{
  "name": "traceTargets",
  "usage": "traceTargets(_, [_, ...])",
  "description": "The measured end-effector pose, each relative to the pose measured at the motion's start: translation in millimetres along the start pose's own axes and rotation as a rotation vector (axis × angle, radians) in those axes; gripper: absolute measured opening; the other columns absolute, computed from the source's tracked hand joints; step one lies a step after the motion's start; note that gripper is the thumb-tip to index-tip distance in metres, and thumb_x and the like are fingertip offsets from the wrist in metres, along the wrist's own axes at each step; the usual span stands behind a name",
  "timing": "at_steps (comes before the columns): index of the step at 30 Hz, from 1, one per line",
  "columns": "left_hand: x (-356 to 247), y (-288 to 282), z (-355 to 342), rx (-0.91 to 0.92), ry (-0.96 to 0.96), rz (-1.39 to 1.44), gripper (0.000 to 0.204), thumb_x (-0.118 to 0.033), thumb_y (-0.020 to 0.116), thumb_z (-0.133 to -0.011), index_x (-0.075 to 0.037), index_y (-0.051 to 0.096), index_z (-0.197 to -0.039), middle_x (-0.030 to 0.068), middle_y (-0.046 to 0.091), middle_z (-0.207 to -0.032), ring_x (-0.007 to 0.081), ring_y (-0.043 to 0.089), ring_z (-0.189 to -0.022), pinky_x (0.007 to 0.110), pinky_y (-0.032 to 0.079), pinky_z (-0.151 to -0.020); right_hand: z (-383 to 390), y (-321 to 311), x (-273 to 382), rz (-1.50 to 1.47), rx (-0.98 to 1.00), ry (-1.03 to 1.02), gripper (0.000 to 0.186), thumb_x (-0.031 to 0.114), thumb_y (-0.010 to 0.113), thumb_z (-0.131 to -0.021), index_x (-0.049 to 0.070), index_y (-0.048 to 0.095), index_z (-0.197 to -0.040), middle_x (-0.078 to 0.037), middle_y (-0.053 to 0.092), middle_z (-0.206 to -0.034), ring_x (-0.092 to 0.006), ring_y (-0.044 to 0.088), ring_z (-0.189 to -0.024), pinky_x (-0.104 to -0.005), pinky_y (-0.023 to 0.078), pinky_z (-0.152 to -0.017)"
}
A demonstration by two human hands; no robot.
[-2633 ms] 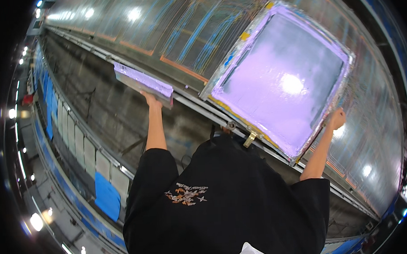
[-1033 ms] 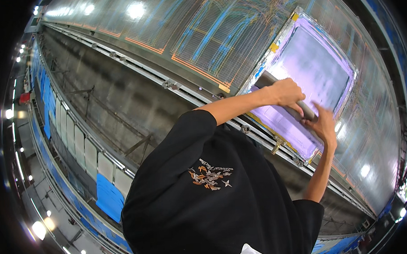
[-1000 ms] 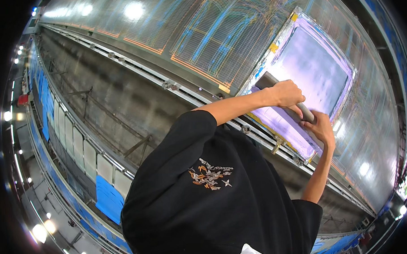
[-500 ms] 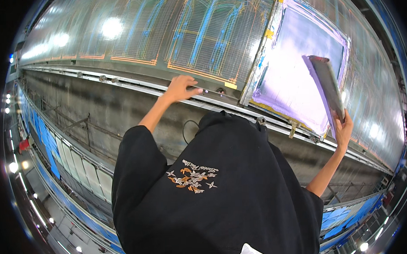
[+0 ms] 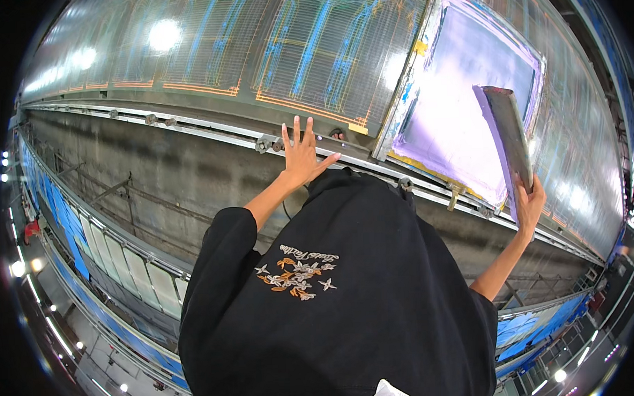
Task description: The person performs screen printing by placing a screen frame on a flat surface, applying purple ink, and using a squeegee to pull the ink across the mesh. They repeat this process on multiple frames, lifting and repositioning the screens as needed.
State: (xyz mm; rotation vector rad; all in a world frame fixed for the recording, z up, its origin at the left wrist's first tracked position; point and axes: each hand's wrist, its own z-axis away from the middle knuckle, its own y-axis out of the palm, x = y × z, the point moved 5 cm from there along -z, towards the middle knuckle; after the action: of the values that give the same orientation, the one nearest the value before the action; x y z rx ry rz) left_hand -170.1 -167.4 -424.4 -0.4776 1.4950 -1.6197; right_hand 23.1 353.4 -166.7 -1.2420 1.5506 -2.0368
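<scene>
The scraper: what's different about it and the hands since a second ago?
A second ago, both hands gripped the scraper low over the purple screen frame. Now it has swung to the frame's right side, long end pointing away, held by the right hand alone. The left hand let go and moved left, fingers spread, near the metal rail. The frame still lies on the table.

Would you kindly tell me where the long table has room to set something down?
The streaked long table has a free patch left of the purple-coated frame, beyond the metal rail. It is crowded around the frame, where the right hand holds a squeegee, and at the rail near the left hand.
</scene>
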Motion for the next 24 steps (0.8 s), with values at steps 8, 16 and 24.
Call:
traceTargets(8, [4,4,-6,0.03,0.054,0.005,0.113,-0.089,0.045,-0.088,0.012,0.063,-0.135,0.0165,0.02,-0.173,0.0473,0.0,-0.16,0.078,-0.002,-0.119,-8,-8,-1,-0.081,-0.048,-0.003,0.029,0.019,0.074,-0.097,-0.005,0.07,-0.111,-0.006,0.068,-0.085,-0.0119,0.055,-0.082,-0.0304,0.047,-0.075])
traceTargets(16, [-4,-2,-9,0.096,0.054,-0.007,0.112,-0.09,0.047,-0.086,0.009,0.065,-0.134,0.0126,0.022,-0.174,0.0472,0.0,-0.161,0.08,-0.002,-0.118,-4,-10,-18,-0.067,-0.09,0.053,0.029,0.022,0.076,-0.098,-0.004,0.069,-0.108,-0.003,0.066,-0.083,-0.0106,0.053,-0.081,-0.0293,0.046,-0.074])
traceTargets(24, [15,0,-7,0.123,0.15,0.004,0.093,-0.083,0.051,-0.09,-0.006,0.069,-0.138,0.0096,0.018,-0.176,0.0498,-0.002,-0.16,0.083,0.0,-0.115,0,-14,-29,-0.064,-0.116,0.054,0.027,0.02,0.075,-0.098,-0.004,0.069,-0.108,-0.004,0.067,-0.083,-0.0105,0.053,-0.081,-0.0293,0.046,-0.075])
